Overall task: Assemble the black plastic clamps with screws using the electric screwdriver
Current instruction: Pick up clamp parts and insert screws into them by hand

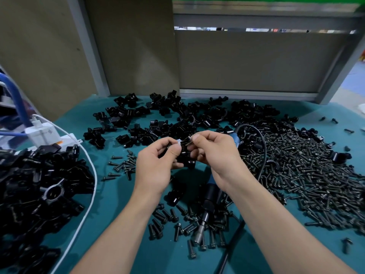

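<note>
Over the middle of the table my left hand (158, 165) grips a black plastic clamp (186, 157) from the left. My right hand (215, 153) pinches a dark screw (189, 141) at the clamp's top, thumb and forefinger closed on it. Below my hands the electric screwdriver (209, 202) lies on the teal mat, its metal bit (200, 232) pointing toward me and its cable looping off to the right. Loose clamp halves (158, 119) are scattered behind my hands. A big heap of screws (308, 171) covers the right side.
A pile of assembled clamps (39, 186) fills the left. A white charger (42, 133) with a white cable (92, 175) sits at the far left. More screws (177, 220) lie near the screwdriver. Grey panels stand behind the teal mat (110, 194).
</note>
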`<state>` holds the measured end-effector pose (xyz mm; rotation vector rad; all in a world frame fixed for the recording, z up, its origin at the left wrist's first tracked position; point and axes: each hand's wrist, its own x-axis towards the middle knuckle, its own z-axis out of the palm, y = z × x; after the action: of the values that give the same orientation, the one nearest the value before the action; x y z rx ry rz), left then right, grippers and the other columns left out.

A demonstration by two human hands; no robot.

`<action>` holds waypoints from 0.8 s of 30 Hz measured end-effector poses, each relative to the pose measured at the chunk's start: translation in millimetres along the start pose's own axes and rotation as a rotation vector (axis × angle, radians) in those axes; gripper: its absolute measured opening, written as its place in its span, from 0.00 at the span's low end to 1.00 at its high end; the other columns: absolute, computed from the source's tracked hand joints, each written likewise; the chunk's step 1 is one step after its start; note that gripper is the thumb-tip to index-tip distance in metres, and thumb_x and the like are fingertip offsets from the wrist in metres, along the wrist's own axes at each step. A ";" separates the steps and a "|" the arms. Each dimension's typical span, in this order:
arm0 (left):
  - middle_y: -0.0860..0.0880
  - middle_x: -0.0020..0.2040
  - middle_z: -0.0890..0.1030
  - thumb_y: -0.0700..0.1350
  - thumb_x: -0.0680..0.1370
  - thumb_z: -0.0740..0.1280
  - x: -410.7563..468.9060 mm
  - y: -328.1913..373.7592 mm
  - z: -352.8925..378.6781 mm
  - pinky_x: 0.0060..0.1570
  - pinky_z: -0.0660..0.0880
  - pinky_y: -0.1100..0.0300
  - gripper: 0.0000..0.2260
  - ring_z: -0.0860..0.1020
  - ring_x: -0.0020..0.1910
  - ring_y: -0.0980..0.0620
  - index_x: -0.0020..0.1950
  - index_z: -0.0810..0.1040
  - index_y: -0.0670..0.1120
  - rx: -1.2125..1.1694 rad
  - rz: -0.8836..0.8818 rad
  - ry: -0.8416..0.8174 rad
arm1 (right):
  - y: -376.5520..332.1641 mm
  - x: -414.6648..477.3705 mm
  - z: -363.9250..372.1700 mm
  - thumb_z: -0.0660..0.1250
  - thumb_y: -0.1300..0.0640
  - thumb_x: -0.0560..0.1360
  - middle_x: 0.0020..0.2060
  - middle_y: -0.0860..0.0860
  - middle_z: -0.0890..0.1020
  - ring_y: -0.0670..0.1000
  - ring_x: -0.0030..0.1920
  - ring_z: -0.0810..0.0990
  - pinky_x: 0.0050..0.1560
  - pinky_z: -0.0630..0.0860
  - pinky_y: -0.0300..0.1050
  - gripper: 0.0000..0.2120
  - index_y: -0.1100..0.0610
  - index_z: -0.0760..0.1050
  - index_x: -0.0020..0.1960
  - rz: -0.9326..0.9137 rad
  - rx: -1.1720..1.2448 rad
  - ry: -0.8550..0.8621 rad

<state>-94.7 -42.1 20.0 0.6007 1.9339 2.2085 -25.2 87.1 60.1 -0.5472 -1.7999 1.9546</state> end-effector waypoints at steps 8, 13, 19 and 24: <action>0.50 0.41 0.86 0.45 0.84 0.67 6.9 8.8 -8.1 0.29 0.76 0.64 0.10 0.76 0.29 0.58 0.46 0.85 0.46 -0.255 -0.226 0.207 | 0.1 2.5 -0.4 0.63 0.67 0.78 0.33 0.51 0.86 0.49 0.31 0.83 0.33 0.78 0.44 0.12 0.55 0.80 0.42 -0.058 -0.318 0.067; 0.49 0.42 0.87 0.48 0.83 0.69 10.6 11.9 -21.4 0.29 0.75 0.66 0.10 0.76 0.29 0.58 0.50 0.85 0.44 -0.381 -0.277 0.320 | -2.4 3.8 -9.4 0.58 0.68 0.76 0.26 0.47 0.78 0.45 0.26 0.74 0.26 0.67 0.38 0.21 0.48 0.81 0.34 -0.112 -0.826 0.098; 0.49 0.43 0.87 0.48 0.82 0.70 12.5 11.6 -25.0 0.28 0.74 0.67 0.09 0.76 0.29 0.58 0.51 0.85 0.43 -0.424 -0.282 0.344 | 6.4 -9.2 6.5 0.67 0.55 0.78 0.41 0.49 0.84 0.55 0.46 0.81 0.44 0.73 0.46 0.08 0.47 0.83 0.55 -0.224 -1.355 -0.177; 0.49 0.41 0.87 0.48 0.83 0.69 11.9 10.4 -22.3 0.28 0.74 0.66 0.09 0.76 0.29 0.58 0.49 0.85 0.44 -0.362 -0.249 0.296 | 7.3 -7.6 5.5 0.66 0.59 0.79 0.49 0.52 0.85 0.58 0.53 0.81 0.60 0.73 0.49 0.14 0.49 0.82 0.62 -0.204 -1.448 -0.301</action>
<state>-112.6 -59.9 30.4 -0.0196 1.5498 2.4952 -22.2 77.8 53.3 -0.4017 -3.0953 0.3040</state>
